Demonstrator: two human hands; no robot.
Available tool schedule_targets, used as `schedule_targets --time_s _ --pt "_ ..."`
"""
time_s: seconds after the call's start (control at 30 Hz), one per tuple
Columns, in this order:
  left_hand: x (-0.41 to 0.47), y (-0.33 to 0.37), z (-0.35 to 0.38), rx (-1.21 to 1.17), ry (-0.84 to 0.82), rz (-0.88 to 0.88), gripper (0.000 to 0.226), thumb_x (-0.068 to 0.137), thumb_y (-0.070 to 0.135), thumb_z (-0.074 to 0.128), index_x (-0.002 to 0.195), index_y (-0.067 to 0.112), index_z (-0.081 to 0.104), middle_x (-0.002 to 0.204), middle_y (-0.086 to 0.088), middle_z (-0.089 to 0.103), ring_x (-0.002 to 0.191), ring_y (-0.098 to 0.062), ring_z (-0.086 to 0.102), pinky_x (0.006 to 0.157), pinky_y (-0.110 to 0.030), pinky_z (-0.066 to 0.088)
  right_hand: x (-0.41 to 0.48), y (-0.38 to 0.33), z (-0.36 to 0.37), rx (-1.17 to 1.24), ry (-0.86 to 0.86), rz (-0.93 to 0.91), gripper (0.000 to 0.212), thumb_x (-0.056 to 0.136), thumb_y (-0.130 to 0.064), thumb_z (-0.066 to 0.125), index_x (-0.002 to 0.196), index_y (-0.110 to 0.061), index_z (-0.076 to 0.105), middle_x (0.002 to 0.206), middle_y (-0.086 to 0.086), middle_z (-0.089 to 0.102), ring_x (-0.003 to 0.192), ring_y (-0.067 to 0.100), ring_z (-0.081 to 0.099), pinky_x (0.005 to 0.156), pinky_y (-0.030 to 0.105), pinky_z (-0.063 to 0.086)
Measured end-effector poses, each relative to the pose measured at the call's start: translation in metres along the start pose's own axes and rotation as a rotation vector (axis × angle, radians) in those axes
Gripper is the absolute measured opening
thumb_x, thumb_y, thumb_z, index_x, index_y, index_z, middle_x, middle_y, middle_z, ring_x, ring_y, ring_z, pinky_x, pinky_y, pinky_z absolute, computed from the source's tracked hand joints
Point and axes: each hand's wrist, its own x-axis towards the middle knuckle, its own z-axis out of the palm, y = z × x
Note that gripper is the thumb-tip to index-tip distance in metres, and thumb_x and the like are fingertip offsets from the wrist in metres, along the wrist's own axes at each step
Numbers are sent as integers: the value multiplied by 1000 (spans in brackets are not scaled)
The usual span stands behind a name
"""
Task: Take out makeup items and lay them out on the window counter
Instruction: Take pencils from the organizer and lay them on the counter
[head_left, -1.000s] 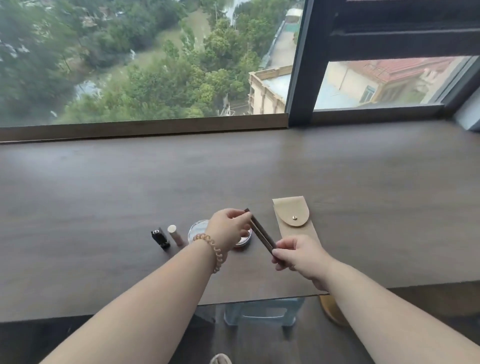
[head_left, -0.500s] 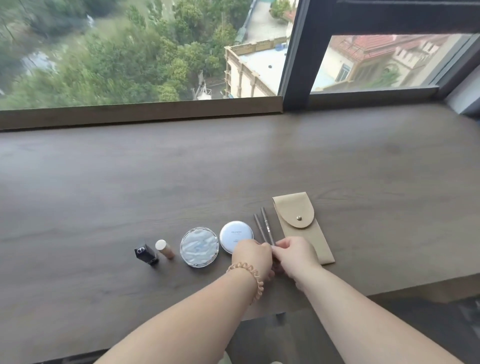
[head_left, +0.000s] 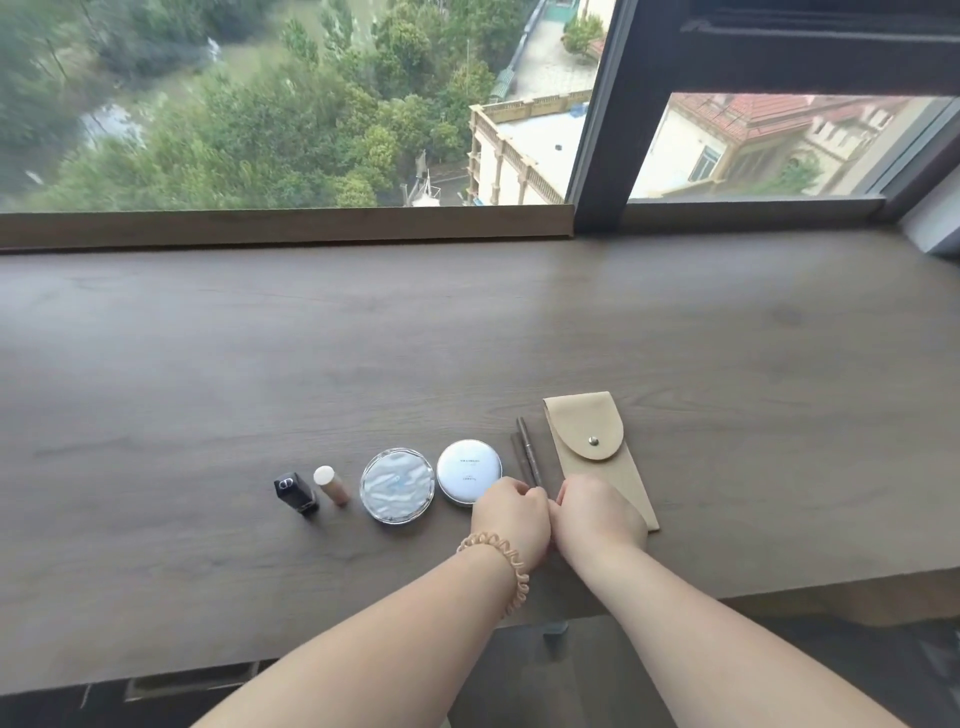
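A row of makeup lies on the dark wooden window counter (head_left: 467, 322): a black lipstick (head_left: 295, 491), a small beige tube with a white cap (head_left: 331, 485), a clear round compact (head_left: 397, 484), a white round compact (head_left: 468, 472), and two thin brown pencils (head_left: 528, 452) side by side. A beige snap pouch (head_left: 592, 447) lies to their right. My left hand (head_left: 511, 514) and my right hand (head_left: 597, 512) sit close together at the near ends of the pencils, fingers curled on them. The pencils' lower ends are hidden under my hands.
A wooden sill strip (head_left: 285, 226) and a dark window frame post (head_left: 605, 130) bound the far side of the counter. The counter's front edge (head_left: 779, 597) runs just below my wrists. A beige coil hair tie (head_left: 506, 564) is on my left wrist.
The pencils, held up between both hands a second ago, now lie flat on the counter beside the pouch. My hands have come down to their near ends. The camera tilted down.
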Motion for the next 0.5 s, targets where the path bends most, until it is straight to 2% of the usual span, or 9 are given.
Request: schedule_targets --time_s 0.17,0.33,0.43,0.5 --pt "-14 -2 -2 -22 44 14 14 70 30 47 82 28 54 95 -6 69 85 -27 70 81 -44 57 -10 12 -5 -31 77 -80 31 87 -45 47 86 -20 64 91 3 68 86 25 62 63 26 39" --pt "-37 0 -27 48 165 113 27 76 27 53 102 24 60 100 0 67 87 -23 69 81 -36 56 -24 10 -14 74 149 -211 27 88 -41 44 82 -21 62 85 3 67 74 25 55 60 28 38" --pt "-51 -1 -54 55 247 149 22 79 27 55 100 24 61 98 2 68 86 -20 69 81 -34 55 -33 -6 -18 136 186 -328 24 88 -38 45 80 -21 60 85 2 67 71 23 49 59 28 36" --pt "-65 -9 -77 44 328 154 15 80 27 55 93 26 62 95 4 68 85 -20 69 81 -34 55 -43 -22 -17 147 186 -425 24 88 -36 45 81 -20 61 87 3 68 75 25 53 59 29 35"
